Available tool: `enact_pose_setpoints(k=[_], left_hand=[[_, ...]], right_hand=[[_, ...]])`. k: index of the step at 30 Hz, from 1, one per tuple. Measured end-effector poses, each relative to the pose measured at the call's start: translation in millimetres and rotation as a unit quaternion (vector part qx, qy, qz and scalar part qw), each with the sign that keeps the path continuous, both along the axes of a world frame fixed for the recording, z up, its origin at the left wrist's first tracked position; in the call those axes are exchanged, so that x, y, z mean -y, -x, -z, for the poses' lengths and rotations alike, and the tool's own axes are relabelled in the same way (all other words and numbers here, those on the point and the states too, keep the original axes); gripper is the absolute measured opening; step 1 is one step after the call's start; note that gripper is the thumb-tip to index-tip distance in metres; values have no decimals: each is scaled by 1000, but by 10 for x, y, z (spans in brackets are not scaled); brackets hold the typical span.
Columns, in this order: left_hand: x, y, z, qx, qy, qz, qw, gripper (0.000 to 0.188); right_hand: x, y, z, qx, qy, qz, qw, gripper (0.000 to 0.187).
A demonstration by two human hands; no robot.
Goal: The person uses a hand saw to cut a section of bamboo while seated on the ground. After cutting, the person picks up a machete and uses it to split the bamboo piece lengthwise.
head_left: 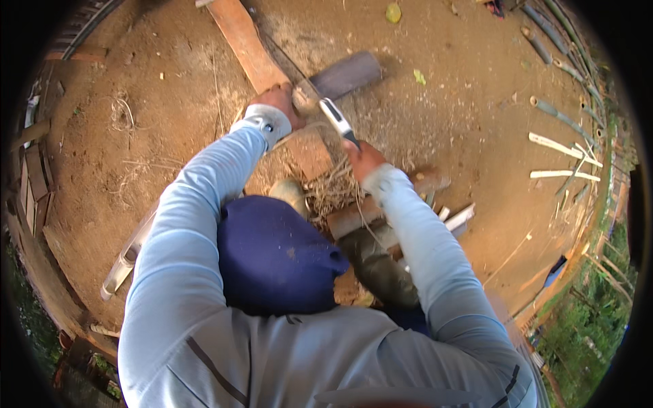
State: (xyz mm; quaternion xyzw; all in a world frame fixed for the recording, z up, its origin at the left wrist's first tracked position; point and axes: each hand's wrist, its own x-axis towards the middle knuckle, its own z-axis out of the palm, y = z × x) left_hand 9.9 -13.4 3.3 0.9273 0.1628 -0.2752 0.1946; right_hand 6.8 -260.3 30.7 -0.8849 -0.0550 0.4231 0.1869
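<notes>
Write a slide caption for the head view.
Right hand gripping a white-handled bladed tool, left hand on a wooden plank, above brown earth.

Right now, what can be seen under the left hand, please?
A reddish-brown board reaches the far edge of the left hand, and a dark log lies at its right. The hand covers what is directly beneath, so I cannot tell how far the board continues.

Pale strips and a leaf lie on earth
</notes>
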Motion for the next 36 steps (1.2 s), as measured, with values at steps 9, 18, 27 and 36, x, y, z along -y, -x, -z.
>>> enact_pose_setpoints(k=[9,18,27,36], left_hand=[[28,51,-13,-41,-28,14,999,89],[-47,19,-110,-40,-20,19,999,86],[-139,37,83,-25,-19,29,999,84],[-62,-21,-20,-33,-16,39,999,88]], right_hand=[[1003,542,-160,62,-46,-51,996,60],[1210,741,-277,84,-111,-26,990,53],[498,331,-161,9,-10,-36,999,62],[-126,-68,-103,-27,24,-9,999,61]])
